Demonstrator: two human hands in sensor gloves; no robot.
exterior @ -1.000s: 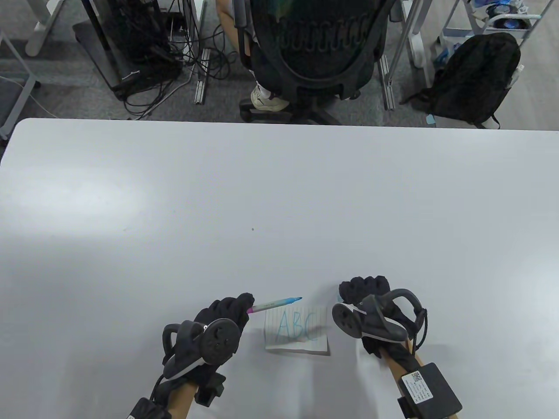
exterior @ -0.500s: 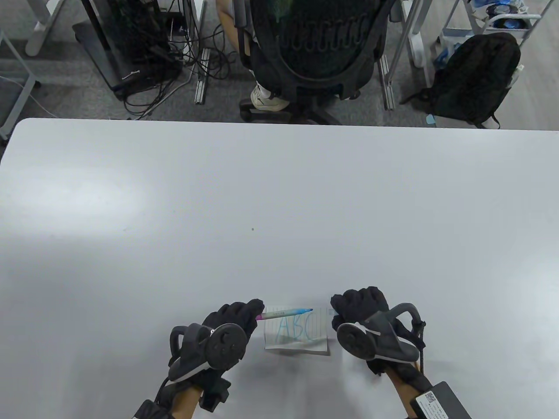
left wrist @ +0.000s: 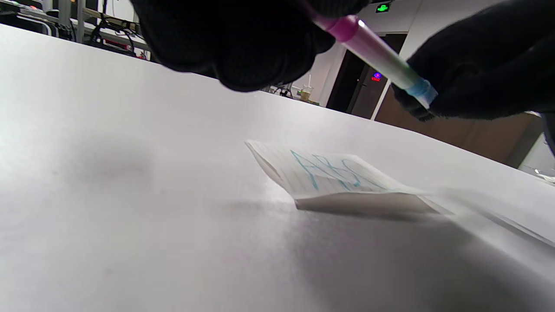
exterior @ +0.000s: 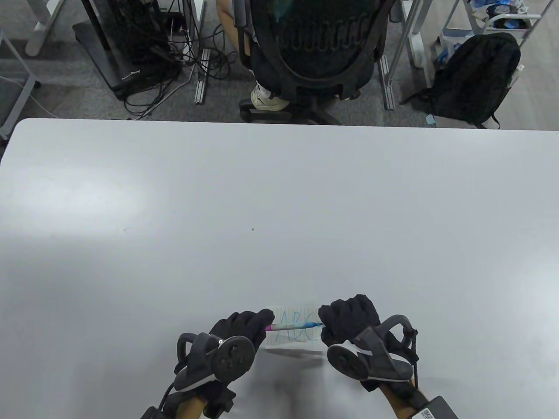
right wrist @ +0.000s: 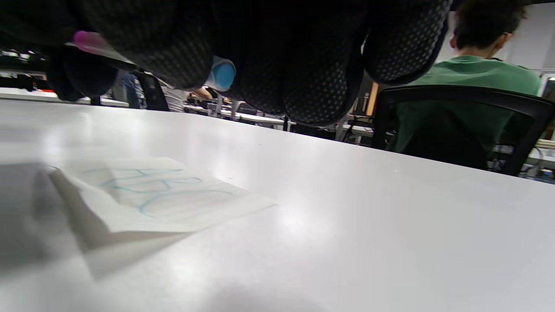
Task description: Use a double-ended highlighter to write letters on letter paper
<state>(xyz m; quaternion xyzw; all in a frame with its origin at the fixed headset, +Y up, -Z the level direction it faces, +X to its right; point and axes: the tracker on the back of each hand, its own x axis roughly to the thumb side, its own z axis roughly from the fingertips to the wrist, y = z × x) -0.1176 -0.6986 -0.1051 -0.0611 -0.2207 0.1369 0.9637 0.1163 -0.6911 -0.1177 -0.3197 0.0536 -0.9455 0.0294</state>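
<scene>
Table view: left hand (exterior: 244, 325) pinching the pink end of the double-ended highlighter (exterior: 293, 325), pen held level above the letter paper (exterior: 290, 342). Right hand (exterior: 347, 318) closed round the blue end, fingers curled over the tip. Paper just under and between both hands, on the worktop (exterior: 279, 196), blue "ABC" already written. Tip itself hidden here under the right glove.

Left wrist view: pink collar and pale barrel running from the left fingers (left wrist: 243, 56) out to a blue band at the right hand's grip. Clear gap between pen and paper, not obvious from above. Nearest paper edge lifted off the worktop, looks folded or stacked; cannot tell which.

Right wrist view: blue end (right wrist: 223, 73) seen end-on, wedged between dotted glove fingers; cannot tell whether cap or bare tip. Paper lying below and toward the left hand, lettering faint. Person in green seated beyond the far edge.

Risks, as judgement: probably capping or a hand-over. Bare tip against the glove would smear ink. Uneven pull could slip the barrel from the light pinch and drop it on the letters. Loose, raised paper could shift if brushed.
</scene>
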